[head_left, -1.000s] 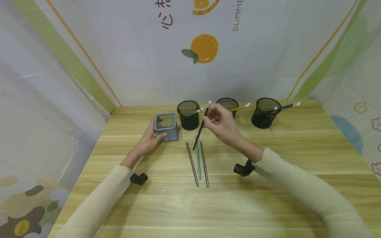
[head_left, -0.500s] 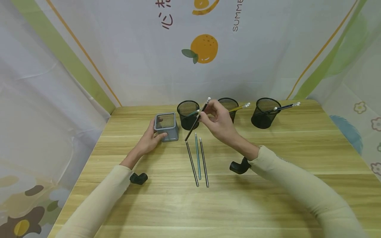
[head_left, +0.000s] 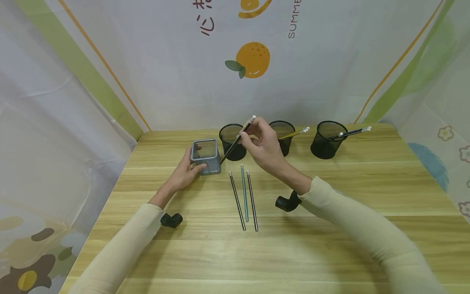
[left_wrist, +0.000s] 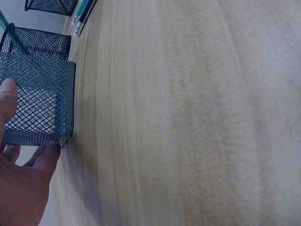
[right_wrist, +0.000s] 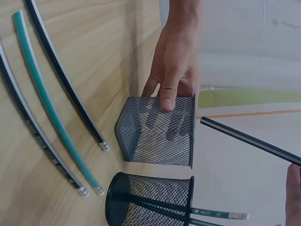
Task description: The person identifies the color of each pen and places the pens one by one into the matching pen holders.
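My left hand (head_left: pixel 185 171) grips a grey square mesh pen holder (head_left: pixel 210 166), which stands upright at the table's left back; its thumb lies on the near side. No pencil shows inside this holder. In my right hand (head_left: pixel 267 150) a black pencil (head_left: pixel 240 136) is pinched near its white eraser end, slanting down to the left. Its lower end is above and close to the holder's rim, outside the opening in the right wrist view. Two black pencils (head_left: pixel 238 203) and a teal pencil (head_left: pixel 244 196) lie side by side on the table.
Right of the holder stands a round black mesh cup (head_left: pixel 236 153) with green pencils (right_wrist: pixel 218 214). Farther right are a cup (head_left: pixel 287 148) with yellow pencils (head_left: pixel 295 133) and another cup (head_left: pixel 323 149) with dark pencils (head_left: pixel 354 132). A printed curtain (head_left: pixel 176 81) hangs behind the wooden table (head_left: pixel 205 261).
My right hand has moved left, carrying the black pencil toward the square holder, and the pencil has tilted more. The left hand and holder have stayed put.
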The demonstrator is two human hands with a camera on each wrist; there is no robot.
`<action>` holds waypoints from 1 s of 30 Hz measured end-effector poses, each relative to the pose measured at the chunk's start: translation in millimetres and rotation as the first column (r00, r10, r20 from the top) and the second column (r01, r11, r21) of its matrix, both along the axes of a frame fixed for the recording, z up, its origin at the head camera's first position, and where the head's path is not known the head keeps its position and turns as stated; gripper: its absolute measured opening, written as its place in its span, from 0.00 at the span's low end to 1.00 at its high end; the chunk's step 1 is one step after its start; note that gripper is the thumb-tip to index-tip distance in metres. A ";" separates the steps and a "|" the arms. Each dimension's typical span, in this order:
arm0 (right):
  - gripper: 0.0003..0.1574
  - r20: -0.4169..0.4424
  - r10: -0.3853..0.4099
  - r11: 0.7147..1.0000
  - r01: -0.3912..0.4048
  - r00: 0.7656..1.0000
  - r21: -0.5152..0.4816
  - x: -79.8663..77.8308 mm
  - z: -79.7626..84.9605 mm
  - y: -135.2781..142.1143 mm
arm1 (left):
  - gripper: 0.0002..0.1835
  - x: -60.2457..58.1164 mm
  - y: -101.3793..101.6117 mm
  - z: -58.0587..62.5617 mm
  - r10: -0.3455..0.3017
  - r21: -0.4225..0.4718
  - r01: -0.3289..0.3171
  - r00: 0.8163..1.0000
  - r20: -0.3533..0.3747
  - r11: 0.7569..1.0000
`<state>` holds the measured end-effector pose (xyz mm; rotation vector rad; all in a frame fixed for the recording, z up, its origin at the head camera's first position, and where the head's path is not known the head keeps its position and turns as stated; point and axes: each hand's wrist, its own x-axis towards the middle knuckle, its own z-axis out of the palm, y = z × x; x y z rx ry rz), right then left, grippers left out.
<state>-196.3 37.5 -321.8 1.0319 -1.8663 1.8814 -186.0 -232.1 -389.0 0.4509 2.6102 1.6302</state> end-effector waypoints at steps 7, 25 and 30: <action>0.06 -0.043 0.016 0.998 -0.019 0.999 -0.066 -11.6 -5.7 -8.8 | 0.38 -0.6 0.1 0.3 0.002 0.004 -0.002 1.000 0.000 1.000; 0.08 -0.051 0.001 1.000 -0.001 0.999 -0.005 -15.5 -12.7 -33.1 | 0.39 1.1 0.9 2.8 0.006 -0.021 -0.006 1.000 0.006 1.000; 0.10 -0.077 -0.025 0.998 0.029 0.997 0.051 -14.2 -19.9 -37.4 | 0.40 -4.3 -2.9 -8.2 0.003 -0.016 -0.004 1.000 -0.002 1.000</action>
